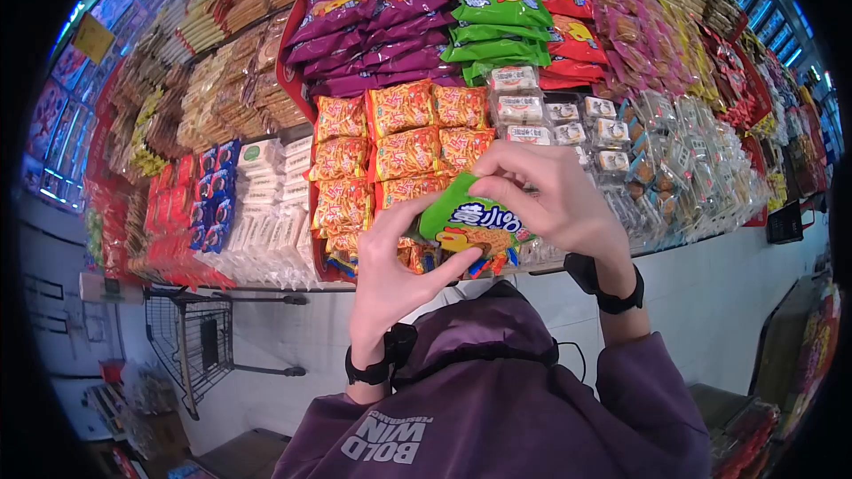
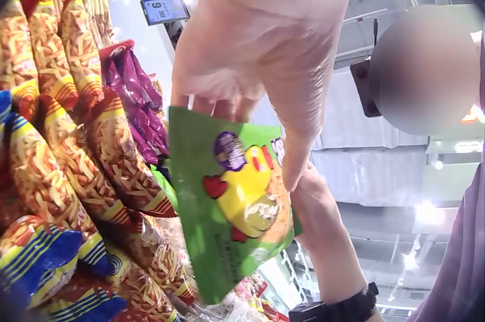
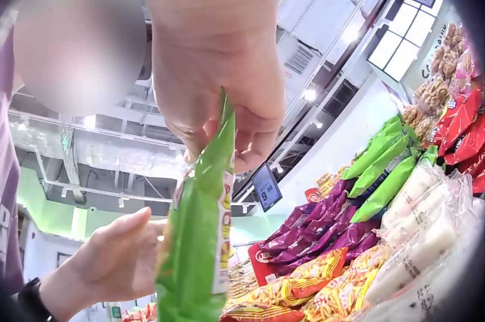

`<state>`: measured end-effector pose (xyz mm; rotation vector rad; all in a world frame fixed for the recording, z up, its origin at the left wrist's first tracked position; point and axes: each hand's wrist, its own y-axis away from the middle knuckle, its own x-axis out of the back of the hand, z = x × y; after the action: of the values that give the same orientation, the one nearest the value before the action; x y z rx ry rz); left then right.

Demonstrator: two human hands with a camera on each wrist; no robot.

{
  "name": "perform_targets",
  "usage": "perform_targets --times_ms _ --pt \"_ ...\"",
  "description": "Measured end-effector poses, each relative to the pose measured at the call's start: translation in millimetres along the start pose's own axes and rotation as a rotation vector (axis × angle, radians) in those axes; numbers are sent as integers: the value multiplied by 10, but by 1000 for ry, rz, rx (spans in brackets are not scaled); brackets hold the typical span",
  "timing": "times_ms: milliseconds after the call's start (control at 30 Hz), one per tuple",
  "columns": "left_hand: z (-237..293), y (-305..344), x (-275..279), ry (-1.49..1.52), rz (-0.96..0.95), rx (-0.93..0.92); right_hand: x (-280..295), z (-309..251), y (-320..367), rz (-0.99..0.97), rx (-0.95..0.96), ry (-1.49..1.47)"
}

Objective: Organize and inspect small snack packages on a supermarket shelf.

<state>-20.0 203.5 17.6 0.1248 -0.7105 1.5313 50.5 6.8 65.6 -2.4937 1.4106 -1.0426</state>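
A green snack packet (image 1: 479,223) with a yellow chick printed on it is held up in front of the shelf. My right hand (image 1: 555,195) pinches its upper edge between thumb and fingers, seen side-on in the right wrist view, where the packet (image 3: 197,238) hangs below the hand (image 3: 220,102). My left hand (image 1: 390,262) is spread in a C shape at the packet's left side, fingers by one edge and thumb close to the lower one. In the left wrist view, the left fingers are partly hidden behind the packet (image 2: 201,216).
Orange noodle-snack bags (image 1: 408,155) lie stacked just beyond my hands. Behind them rise purple bags (image 1: 413,18) and green bags (image 1: 501,4); white-wrapped packs (image 1: 257,213) fill the left. A shopping cart (image 1: 191,337) stands on the floor at lower left.
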Motion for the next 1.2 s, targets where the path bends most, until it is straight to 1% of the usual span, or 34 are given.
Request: perform_targets --times_ms 33,100,133,233,267,367,467,567,667,767,833,933,1033,1133,1200 --pt "-2 8 -15 53 -53 37 3 4 -10 -6 48 4" --pt "-31 44 -51 158 -161 116 65 -24 -33 -53 11 7" --pt "-65 55 -70 189 -146 73 93 -30 -35 -78 -9 7" --pt "-58 102 -103 434 -48 237 170 5 -6 -3 -32 -21" --pt "-81 104 -77 436 -50 261 220 17 11 -25 -79 -7" --pt "-89 105 -52 552 -9 287 240 172 81 -37 -34 17" --pt "-63 105 -57 549 -33 259 203 231 121 -59 -253 -297" --pt "-50 93 -72 545 -29 283 201 243 101 -65 -336 -490" --pt "-46 73 -97 605 37 335 95 360 107 46 -291 -463" --pt "-81 81 -102 693 152 412 18 310 122 167 -333 -558" --pt "-111 70 -107 773 237 443 -68 274 179 109 -347 -579" --pt "-125 48 -112 768 266 464 -273 250 239 0 -395 -629" --pt "-166 64 -108 795 281 477 -378 247 233 18 -403 -687" --pt "-162 67 -88 812 275 476 -425 243 219 98 -400 -810" --pt "-156 70 -82 792 280 466 -453 286 231 117 -396 -806"
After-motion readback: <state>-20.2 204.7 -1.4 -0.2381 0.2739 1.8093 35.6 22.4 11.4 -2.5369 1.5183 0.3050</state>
